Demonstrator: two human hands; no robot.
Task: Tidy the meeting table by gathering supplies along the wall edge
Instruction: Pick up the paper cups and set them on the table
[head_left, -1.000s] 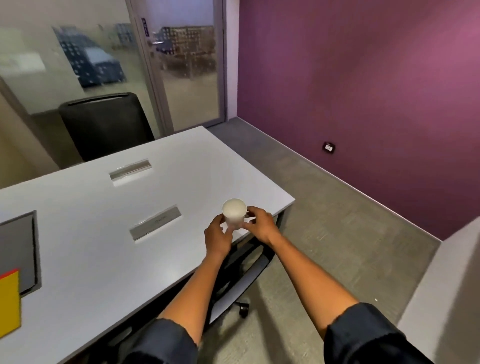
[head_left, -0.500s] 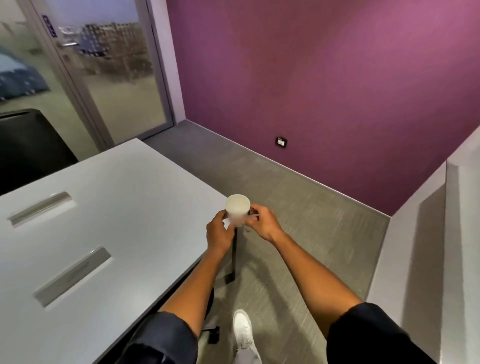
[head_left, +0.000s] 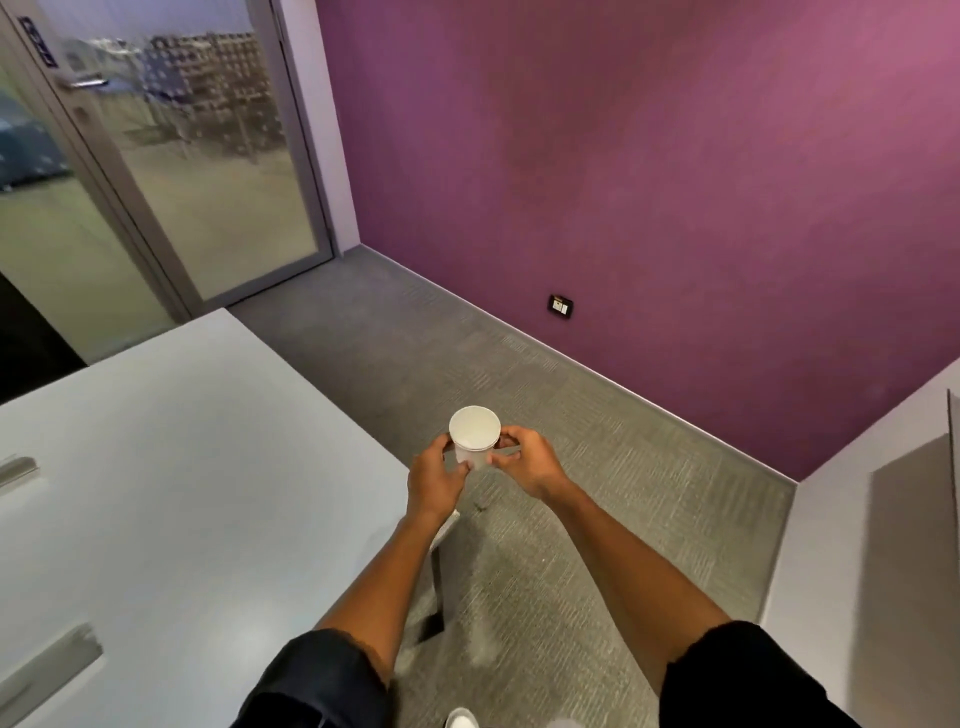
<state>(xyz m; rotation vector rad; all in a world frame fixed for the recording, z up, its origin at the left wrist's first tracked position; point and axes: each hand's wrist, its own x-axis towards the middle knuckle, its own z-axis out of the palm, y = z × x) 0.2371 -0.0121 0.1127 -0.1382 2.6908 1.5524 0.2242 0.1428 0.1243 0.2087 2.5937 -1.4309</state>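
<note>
A small white paper cup (head_left: 474, 434) is held upright between both hands, in the air just past the table's near corner and above the carpet. My left hand (head_left: 434, 480) grips its left side and my right hand (head_left: 524, 462) grips its right side, fingers curled around the wall of the cup. The cup's inside looks white and bare. The white meeting table (head_left: 182, 493) stretches to the left of my hands.
A purple wall (head_left: 649, 182) with a socket (head_left: 561, 306) runs behind the grey carpet (head_left: 597, 441). A frosted glass door (head_left: 208, 171) stands at the back left. Two metal cable flaps (head_left: 49, 670) sit in the table. A pale cabinet (head_left: 883, 545) is at the right.
The view has swung right, from the table toward the purple wall. Both hands kept hold of the cup, which went from above the table's corner to above the carpet beside it.
</note>
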